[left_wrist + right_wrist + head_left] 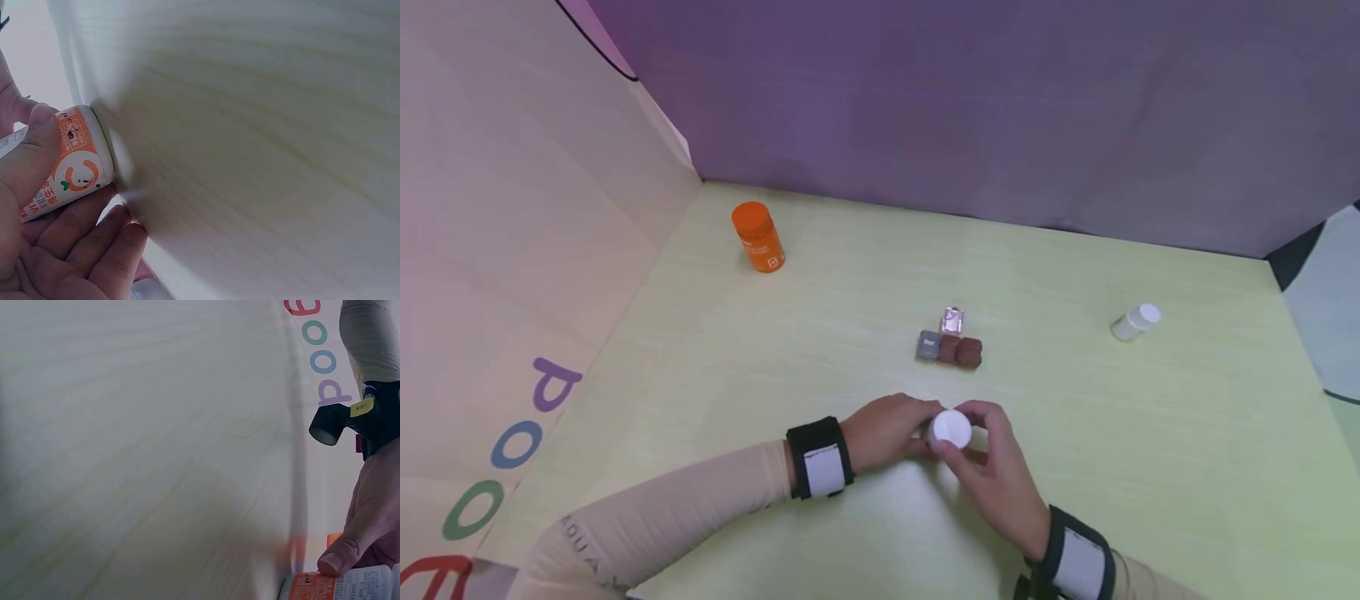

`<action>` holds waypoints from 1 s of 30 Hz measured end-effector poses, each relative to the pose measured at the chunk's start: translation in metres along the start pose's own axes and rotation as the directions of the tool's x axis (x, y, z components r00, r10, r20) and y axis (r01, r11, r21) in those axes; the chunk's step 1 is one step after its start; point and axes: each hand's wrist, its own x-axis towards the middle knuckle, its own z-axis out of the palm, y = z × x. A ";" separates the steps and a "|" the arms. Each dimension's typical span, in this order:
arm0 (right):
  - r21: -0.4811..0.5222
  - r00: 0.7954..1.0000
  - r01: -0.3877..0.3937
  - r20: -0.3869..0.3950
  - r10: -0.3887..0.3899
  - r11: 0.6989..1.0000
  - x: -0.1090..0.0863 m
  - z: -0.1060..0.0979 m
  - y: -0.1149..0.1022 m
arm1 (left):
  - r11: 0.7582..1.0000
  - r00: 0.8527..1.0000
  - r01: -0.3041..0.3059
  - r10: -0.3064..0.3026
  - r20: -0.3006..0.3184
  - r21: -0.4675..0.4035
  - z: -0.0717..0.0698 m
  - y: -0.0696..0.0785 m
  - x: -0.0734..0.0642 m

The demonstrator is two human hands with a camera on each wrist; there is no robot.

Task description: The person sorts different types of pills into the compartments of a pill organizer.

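Observation:
A small white pill bottle with an orange-and-white label [78, 159] is held upright in front of me, its base close to the tabletop. My left hand [883, 429] grips the bottle's body from the left, thumb on the label and fingers behind it. From the right, my right hand [1000, 475] has its thumb and fingers curled round the white cap [951, 428] at the top. In the right wrist view, the left thumb [337, 556] presses on the bottle's side, while the right hand's own fingers are out of that view.
Beyond the hands lie several small blocks: a grey one [928, 344], brown ones [969, 352] and a shiny pinkish one [952, 320]. An orange bottle [758, 237] stands at the back left. A smaller white bottle [1135, 322] is at the right. A purple backdrop [970, 125] borders the table's far edge.

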 end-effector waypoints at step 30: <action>-0.001 1.000 0.025 0.001 -0.025 1.000 -0.001 0.000 0.002 | 1.000 1.000 0.006 -0.006 0.003 -0.011 0.000 0.000 0.000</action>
